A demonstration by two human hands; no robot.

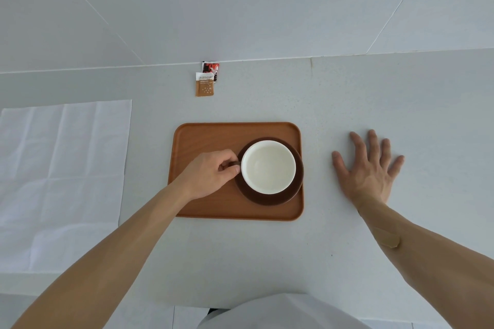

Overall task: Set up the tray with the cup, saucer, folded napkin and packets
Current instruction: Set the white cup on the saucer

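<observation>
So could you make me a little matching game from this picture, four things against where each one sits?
Things:
1. cup
2. saucer
3. napkin
4. packets

Places:
A. on the tray
B. near the back wall
C. on the saucer
D. spread flat, left of the tray

Pairs: 1-C, 2-A, 3-D, 4-B

Count on the counter:
- 1 wooden tray (208, 139)
- 1 dark brown saucer (270, 197), on the tray
- 1 white cup (268, 167), on the saucer
- 2 packets near the back wall: 1 tan packet (204, 87), 1 red-and-black packet (211, 68), overlapping
- 1 white napkin (62, 168), unfolded and spread flat
- 2 bare hands: left hand (211, 172), right hand (370, 168)
</observation>
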